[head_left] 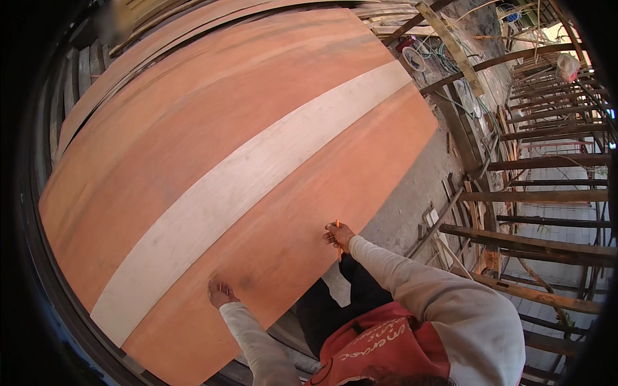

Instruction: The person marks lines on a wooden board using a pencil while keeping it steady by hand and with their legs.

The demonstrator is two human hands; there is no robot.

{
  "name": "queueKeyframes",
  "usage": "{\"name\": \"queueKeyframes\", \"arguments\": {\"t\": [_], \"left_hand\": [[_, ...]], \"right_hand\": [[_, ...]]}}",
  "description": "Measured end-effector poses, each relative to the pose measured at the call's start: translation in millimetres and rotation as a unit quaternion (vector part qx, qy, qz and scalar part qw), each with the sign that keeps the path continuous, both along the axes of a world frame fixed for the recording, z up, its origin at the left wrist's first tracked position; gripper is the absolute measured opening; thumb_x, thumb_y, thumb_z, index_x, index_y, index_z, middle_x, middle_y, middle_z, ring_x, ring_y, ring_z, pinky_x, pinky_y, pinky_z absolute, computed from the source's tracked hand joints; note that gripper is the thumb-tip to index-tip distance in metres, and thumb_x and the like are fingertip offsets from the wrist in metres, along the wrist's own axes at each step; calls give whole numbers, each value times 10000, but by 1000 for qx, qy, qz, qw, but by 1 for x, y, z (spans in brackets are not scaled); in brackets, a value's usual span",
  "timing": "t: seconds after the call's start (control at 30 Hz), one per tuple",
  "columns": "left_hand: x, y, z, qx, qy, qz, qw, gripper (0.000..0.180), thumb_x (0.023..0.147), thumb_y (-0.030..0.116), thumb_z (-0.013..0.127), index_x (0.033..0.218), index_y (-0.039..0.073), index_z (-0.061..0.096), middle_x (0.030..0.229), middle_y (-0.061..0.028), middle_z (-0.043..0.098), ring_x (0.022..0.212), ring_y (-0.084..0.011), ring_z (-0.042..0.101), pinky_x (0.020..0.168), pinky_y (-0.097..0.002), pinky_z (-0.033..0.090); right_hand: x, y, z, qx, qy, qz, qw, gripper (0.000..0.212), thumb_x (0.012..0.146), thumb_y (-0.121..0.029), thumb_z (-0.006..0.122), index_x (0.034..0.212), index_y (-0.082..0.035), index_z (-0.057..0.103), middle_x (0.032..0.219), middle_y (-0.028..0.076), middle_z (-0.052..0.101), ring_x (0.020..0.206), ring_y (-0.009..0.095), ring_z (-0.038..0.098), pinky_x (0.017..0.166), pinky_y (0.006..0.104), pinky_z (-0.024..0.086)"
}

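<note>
Right hand [339, 237] at the near edge of the broad orange panel [277, 231], I pinch a slim orange stick [340, 255] in my fingers, arm stretched forward. My left hand [222, 293] is over the panel, fingers bent; whether they grip anything I cannot tell. A pale band [248, 161] crosses the panel beyond both hands.

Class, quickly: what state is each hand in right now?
Left hand: over the board, open or closed unclear.
Right hand: closed, holding a thin orange stick.
</note>
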State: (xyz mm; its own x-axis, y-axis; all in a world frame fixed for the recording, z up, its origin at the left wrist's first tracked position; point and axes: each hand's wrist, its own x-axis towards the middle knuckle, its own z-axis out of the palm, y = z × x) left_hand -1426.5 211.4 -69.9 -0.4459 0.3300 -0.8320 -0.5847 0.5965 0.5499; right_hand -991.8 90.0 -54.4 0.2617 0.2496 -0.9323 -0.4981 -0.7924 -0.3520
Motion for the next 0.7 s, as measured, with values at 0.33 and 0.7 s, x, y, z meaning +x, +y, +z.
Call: {"name": "queueKeyframes", "arguments": {"t": [0.33,0.7], "left_hand": [[147,89,-7,88,439,-595,668,973,708,323,854,1550,203,381,1617,-165,303,1487,-370,282,1191,-549,302],[311,229,-45,-212,432,-682,551,1449,633,484,919,1593,383,-161,1634,-184,-311,1482,-521,-246,1083,-821,56]], "right_hand": [[38,-62,-17,-65,-104,121,985,360,936,-361,671,1094,-38,649,861,114,710,621,202,691,495,322,501],[259,148,-138,-42,-234,38,971,296,858,-259,791,956,-30,633,774,77,648,564,162,585,499,308,430]]}}
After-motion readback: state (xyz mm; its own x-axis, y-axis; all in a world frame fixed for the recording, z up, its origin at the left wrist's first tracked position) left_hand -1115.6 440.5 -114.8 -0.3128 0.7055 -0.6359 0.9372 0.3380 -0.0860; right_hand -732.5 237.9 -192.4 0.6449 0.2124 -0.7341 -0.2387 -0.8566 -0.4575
